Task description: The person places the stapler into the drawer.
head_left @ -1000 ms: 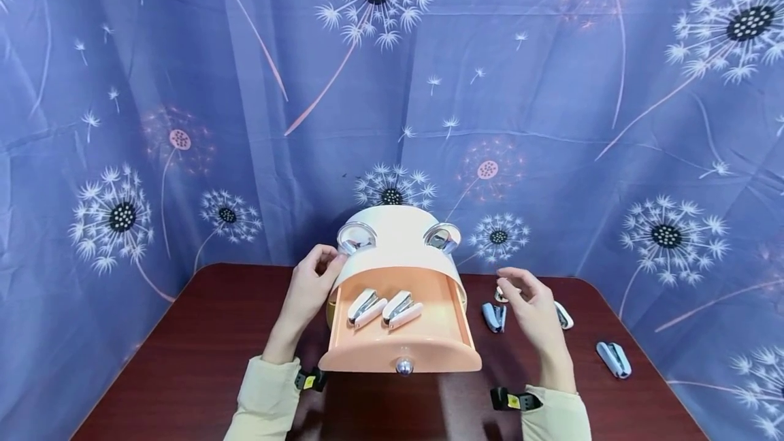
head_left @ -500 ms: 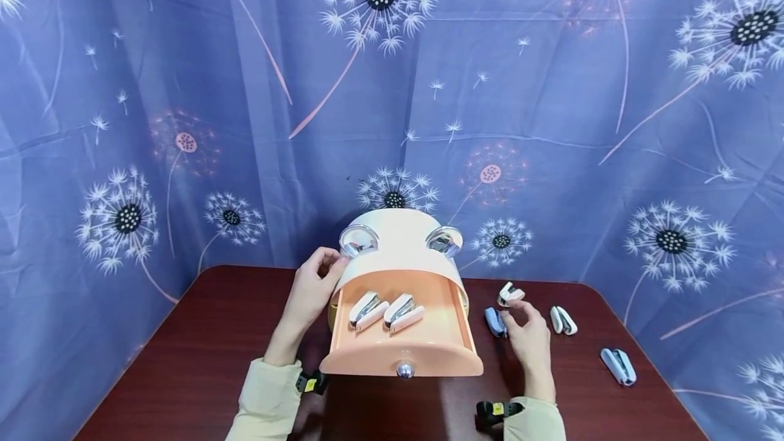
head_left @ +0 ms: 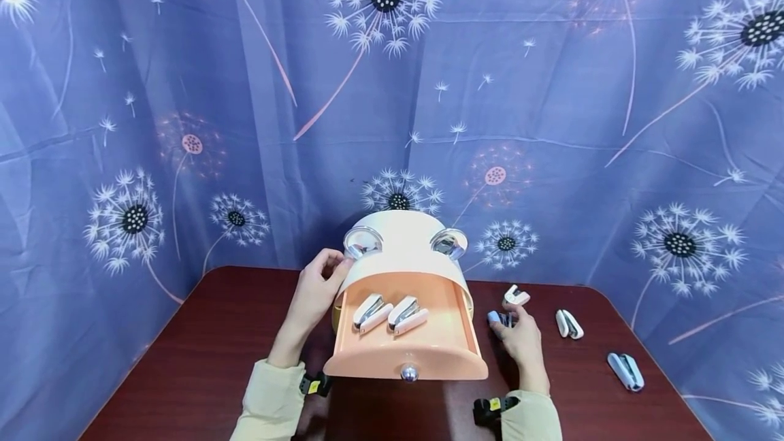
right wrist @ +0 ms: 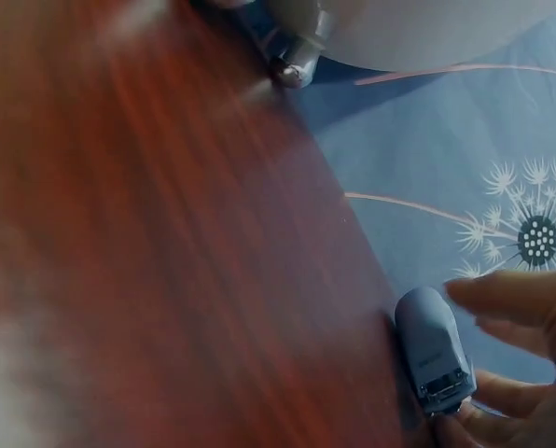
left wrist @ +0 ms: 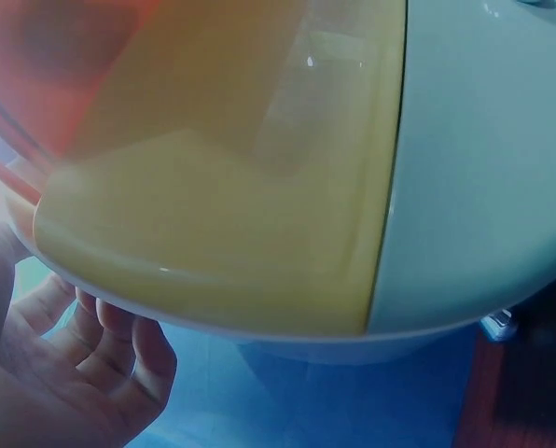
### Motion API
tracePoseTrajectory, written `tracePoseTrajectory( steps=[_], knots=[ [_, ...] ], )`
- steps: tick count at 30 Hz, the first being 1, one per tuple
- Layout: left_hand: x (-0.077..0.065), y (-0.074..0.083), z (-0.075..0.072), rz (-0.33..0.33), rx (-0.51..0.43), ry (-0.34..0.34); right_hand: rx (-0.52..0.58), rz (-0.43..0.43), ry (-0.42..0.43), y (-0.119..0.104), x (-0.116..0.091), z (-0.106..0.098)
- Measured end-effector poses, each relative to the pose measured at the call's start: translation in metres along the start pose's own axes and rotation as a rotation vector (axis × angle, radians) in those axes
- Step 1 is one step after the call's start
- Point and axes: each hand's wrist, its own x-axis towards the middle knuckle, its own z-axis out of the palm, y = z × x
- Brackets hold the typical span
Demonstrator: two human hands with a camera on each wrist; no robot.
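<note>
A white frog-like drawer box stands at the back of the table with its peach drawer pulled out. Two white-and-pink mini staplers, one on the left and one on the right, lie inside the drawer. My left hand holds the box's left side, thumb and curled fingers at its rim. To the right of the box, my right hand grips a blue mini stapler on the table, thumb near one end and fingers near the other. In the head view the hand partly hides this stapler.
Behind the right hand lies a white mini stapler. Another white stapler sits farther right, and a light-blue stapler lies near the right edge of the table. A blue dandelion-print curtain hangs close behind.
My right hand has moved down and left, from above the staplers onto the blue stapler. The left hand stays at the box, and the view has shifted slightly.
</note>
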Motion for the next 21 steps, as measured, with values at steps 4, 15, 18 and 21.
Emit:
tracePoseTrajectory(
  steps=[4,15,18,21],
  knots=[
    [0.004,-0.019,0.0,0.015,0.002,0.011,-0.072,-0.02,-0.057,-0.001,0.006,0.001],
    [0.005,-0.024,0.001,0.001,0.006,0.007,-0.161,-0.051,-0.118,-0.003,0.009,-0.004],
    [0.005,-0.023,0.002,0.006,0.005,0.01,-0.185,-0.048,-0.15,-0.005,0.008,-0.004],
    [0.004,-0.023,0.002,0.009,0.009,0.013,-0.203,-0.053,-0.182,-0.007,0.006,-0.005]
  ],
)
